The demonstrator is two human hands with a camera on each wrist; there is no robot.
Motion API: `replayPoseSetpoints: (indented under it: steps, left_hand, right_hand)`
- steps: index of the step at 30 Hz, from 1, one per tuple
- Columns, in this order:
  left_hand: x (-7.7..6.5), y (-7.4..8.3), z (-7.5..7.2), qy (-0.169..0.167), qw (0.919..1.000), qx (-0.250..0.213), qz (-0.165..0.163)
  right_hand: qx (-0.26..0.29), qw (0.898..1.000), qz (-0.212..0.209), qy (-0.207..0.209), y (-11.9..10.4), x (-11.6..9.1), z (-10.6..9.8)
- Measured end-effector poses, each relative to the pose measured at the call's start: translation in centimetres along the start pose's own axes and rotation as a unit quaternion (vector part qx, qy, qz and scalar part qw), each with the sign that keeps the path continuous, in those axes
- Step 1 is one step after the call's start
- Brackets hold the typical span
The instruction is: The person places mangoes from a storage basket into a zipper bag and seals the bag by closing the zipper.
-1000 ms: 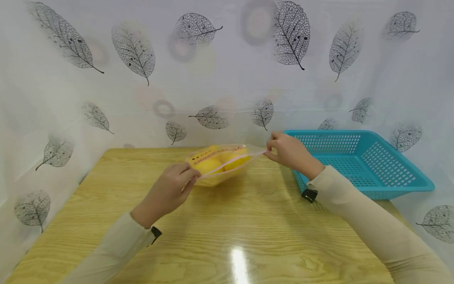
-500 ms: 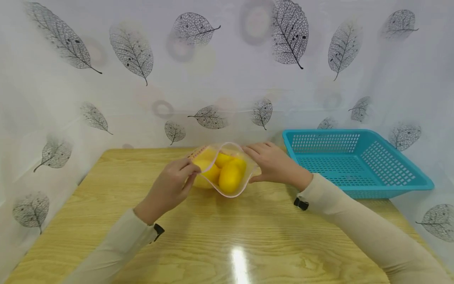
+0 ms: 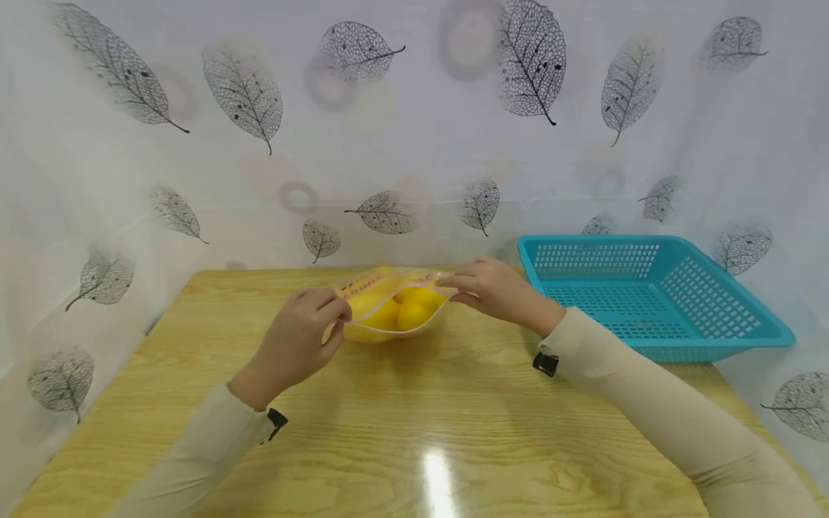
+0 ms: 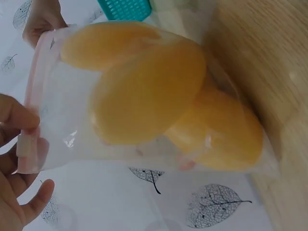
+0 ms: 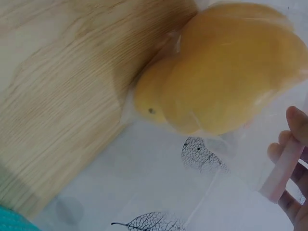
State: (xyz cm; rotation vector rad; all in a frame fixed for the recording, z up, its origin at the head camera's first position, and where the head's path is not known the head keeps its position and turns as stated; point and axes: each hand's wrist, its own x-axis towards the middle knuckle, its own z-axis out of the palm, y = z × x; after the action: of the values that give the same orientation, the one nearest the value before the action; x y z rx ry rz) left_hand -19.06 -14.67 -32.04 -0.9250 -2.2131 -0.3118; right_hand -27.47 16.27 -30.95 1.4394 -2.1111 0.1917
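Note:
A clear zip bag (image 3: 363, 334) with a pale pink seal strip and red print stands at the far middle of the table. Several yellow fruits (image 4: 149, 91), smooth and oval like lemons or mangoes, fill it. My left hand (image 3: 301, 334) pinches the left end of the bag's mouth, close to a small slider (image 4: 26, 145). At the opposite end, my right hand (image 3: 495, 291) pinches the strip between thumb and fingers. Between the hands the mouth gapes a little, and fruit shows through the gap.
A teal plastic basket (image 3: 706, 342) with perforated walls stands at the back right of the wooden table (image 3: 388, 424). Behind the table hangs a white leaf-patterned cloth (image 3: 414, 151).
The mouth went from a narrow slit, to wide and round with the right hand spread at its rim, then back to a narrower gap. The right hand ends further left than at first.

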Motion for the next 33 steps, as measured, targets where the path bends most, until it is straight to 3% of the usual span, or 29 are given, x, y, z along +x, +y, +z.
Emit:
replayPoseSetpoints:
  steps: [3,9,21,24,27,30,33]
  left_hand:
    - [-0.2,-0.2,-0.2,-0.009,0.9999,0.011,0.010]
    - [-0.2,-0.1,0.2,-0.032,0.9988,0.023,0.030]
    - [0.1,0.4,0.5,-0.056,0.9984,-0.008,-0.005]
    - [0.1,0.4,0.6,-0.063,0.9974,-0.026,-0.024]
    - [-0.1,0.3,0.5,-0.059,0.9970,-0.031,-0.039]
    - [-0.2,0.4,0.5,-0.043,0.9980,-0.020,-0.042]
    - [-0.2,0.5,0.9,-0.025,0.9990,0.003,-0.036]
  right_hand:
    - [-0.029,0.999,-0.017,0.020,0.6,-0.3,0.3]
    - [-0.034,0.998,-0.021,0.050,1.4,-0.6,0.8]
    - [-0.083,0.996,-0.040,0.022,2.0,-1.3,0.6]
    - [-0.075,0.997,-0.020,0.001,2.0,-1.4,0.4]
    - [-0.063,0.997,0.025,-0.027,1.7,-1.4,0.2]
    - [-0.061,0.994,0.066,-0.053,1.4,-1.5,0.1]
    - [-0.075,0.991,0.081,-0.071,0.8,-1.3,0.3]
